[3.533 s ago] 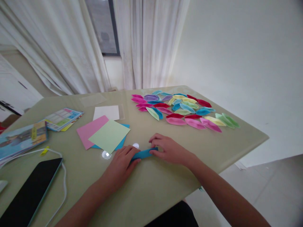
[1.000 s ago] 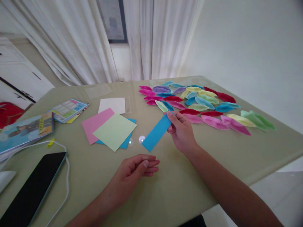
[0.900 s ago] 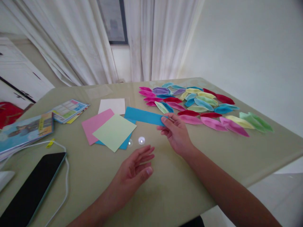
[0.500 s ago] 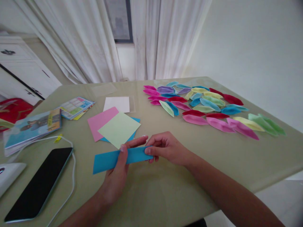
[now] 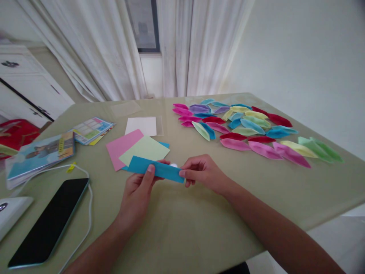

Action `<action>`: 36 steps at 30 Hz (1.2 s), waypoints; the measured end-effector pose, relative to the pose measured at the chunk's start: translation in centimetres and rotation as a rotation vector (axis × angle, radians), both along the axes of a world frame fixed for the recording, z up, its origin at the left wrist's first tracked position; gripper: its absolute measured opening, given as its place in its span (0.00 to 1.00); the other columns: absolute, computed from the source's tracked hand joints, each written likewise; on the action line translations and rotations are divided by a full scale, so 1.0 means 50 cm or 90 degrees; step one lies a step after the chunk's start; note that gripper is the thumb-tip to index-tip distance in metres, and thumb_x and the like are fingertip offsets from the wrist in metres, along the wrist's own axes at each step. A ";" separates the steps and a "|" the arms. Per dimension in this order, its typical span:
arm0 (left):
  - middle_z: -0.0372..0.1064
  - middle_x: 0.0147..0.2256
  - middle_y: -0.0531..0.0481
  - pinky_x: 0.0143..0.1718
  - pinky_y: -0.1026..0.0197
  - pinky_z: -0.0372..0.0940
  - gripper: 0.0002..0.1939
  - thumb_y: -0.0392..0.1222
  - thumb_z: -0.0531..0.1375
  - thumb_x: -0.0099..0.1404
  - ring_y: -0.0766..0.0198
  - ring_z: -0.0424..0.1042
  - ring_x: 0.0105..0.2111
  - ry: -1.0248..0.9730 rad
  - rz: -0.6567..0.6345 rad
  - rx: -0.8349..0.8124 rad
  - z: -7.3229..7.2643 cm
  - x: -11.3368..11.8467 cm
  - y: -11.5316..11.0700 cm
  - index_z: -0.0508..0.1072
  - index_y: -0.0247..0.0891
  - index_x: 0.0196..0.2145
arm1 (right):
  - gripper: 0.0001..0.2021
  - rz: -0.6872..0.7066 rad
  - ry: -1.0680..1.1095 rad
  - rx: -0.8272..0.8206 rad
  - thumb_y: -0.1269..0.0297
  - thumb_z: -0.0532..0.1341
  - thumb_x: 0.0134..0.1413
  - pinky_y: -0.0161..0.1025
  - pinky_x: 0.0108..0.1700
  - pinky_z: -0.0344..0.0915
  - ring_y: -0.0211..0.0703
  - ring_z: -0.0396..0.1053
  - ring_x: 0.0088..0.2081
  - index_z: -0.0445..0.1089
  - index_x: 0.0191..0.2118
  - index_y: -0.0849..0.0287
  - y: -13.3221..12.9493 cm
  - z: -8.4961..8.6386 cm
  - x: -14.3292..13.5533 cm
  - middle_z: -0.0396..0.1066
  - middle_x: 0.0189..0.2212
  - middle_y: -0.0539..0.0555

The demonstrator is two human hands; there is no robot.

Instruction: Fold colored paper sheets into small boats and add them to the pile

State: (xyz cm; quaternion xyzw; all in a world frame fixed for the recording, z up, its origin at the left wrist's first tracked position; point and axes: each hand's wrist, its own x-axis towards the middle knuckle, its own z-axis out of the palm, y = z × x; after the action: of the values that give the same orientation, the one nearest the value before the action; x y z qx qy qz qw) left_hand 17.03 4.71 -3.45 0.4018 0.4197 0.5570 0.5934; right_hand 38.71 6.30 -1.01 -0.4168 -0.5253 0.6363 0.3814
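Note:
A folded strip of blue paper [image 5: 165,172] is held above the table between both hands, its right end tilted lower. My left hand [image 5: 141,184] grips it near the middle, thumb on the front and fingers behind. My right hand [image 5: 203,172] pinches the right end between thumb and fingers. A small white spot shows just above the strip's upper edge; I cannot make out what it is. Behind the strip lie a pale green square sheet [image 5: 149,147], a pink sheet [image 5: 122,146] and a mostly covered blue sheet [image 5: 164,145].
Several folded paper pieces [image 5: 266,149] in many colours lie in rows at the right. A white sheet [image 5: 140,125] lies behind the squares. At the left are a black-screened phone [image 5: 49,222], a white cable [image 5: 90,213], a booklet [image 5: 42,154] and printed cards [image 5: 94,128].
The blue strip has turned so its left end is raised and its right end lowered. My left thumb has moved slightly right and up; my right hand still pinches the right end.

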 end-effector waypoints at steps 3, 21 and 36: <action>0.82 0.48 0.41 0.47 0.55 0.74 0.19 0.58 0.69 0.67 0.52 0.80 0.49 -0.030 0.006 -0.026 0.005 0.004 -0.002 0.85 0.37 0.42 | 0.17 0.027 -0.033 0.008 0.49 0.75 0.52 0.30 0.17 0.61 0.32 0.65 0.16 0.81 0.33 0.61 0.000 -0.001 0.006 0.73 0.19 0.47; 0.76 0.57 0.48 0.54 0.59 0.68 0.16 0.49 0.70 0.66 0.59 0.73 0.55 0.016 0.088 0.008 0.020 -0.013 0.022 0.79 0.43 0.49 | 0.14 -0.138 -0.208 0.340 0.52 0.68 0.65 0.38 0.33 0.73 0.43 0.78 0.31 0.83 0.45 0.57 0.039 -0.007 0.059 0.82 0.34 0.55; 0.77 0.37 0.55 0.33 0.64 0.71 0.25 0.46 0.77 0.56 0.63 0.79 0.33 0.144 0.085 0.056 0.020 -0.016 0.023 0.68 0.46 0.43 | 0.07 -0.158 -0.298 0.349 0.59 0.62 0.69 0.37 0.33 0.60 0.39 0.65 0.30 0.72 0.45 0.56 0.049 -0.018 0.057 0.73 0.32 0.49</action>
State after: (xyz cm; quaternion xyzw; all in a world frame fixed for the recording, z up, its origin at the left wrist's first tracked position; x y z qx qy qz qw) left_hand 16.24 5.85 -2.45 0.4587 0.4849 0.5641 0.4861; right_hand 41.56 8.76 -1.92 -0.4936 -0.6947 0.3087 0.4224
